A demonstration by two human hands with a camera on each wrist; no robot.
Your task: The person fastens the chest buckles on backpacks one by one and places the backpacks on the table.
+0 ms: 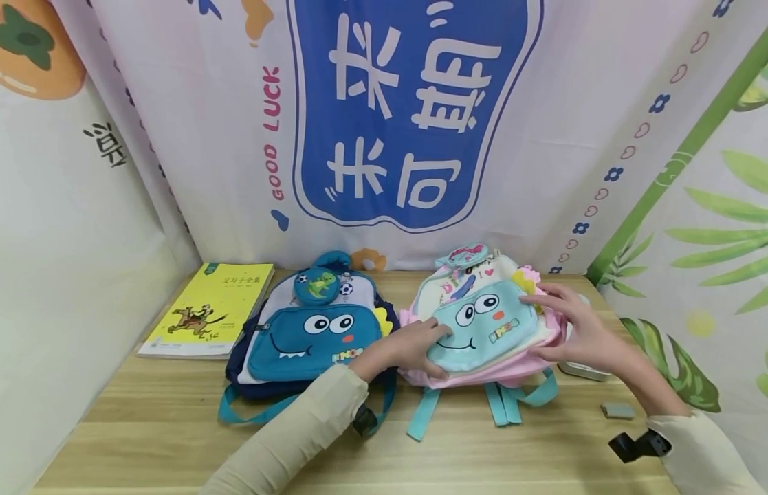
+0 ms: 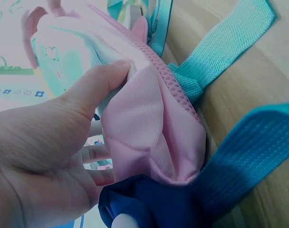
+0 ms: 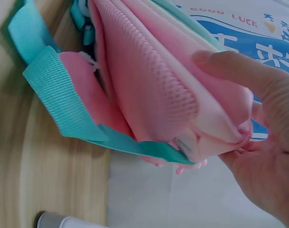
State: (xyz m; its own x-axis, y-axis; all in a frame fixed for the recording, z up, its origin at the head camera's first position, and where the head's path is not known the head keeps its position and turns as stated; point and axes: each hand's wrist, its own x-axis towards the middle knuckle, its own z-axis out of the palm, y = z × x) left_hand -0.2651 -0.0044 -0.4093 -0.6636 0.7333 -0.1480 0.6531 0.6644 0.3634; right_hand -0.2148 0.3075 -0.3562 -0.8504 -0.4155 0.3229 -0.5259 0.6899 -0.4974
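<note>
- Grip clamped at both sides: the left hand point(image 1: 419, 347) pinches the left side of the pink bag point(image 1: 483, 337), the right hand point(image 1: 572, 326) its right, just right of center frame.
- The creased fabric looks soft, light and unlikely to slip or break; the padded sides appear the best hold.
- Contents stay hidden in it and in the blue bag point(image 1: 297, 350), center left.
- A yellow book point(image 1: 207, 309) lies on the tabletop point(image 1: 421, 467), farther left.
</note>
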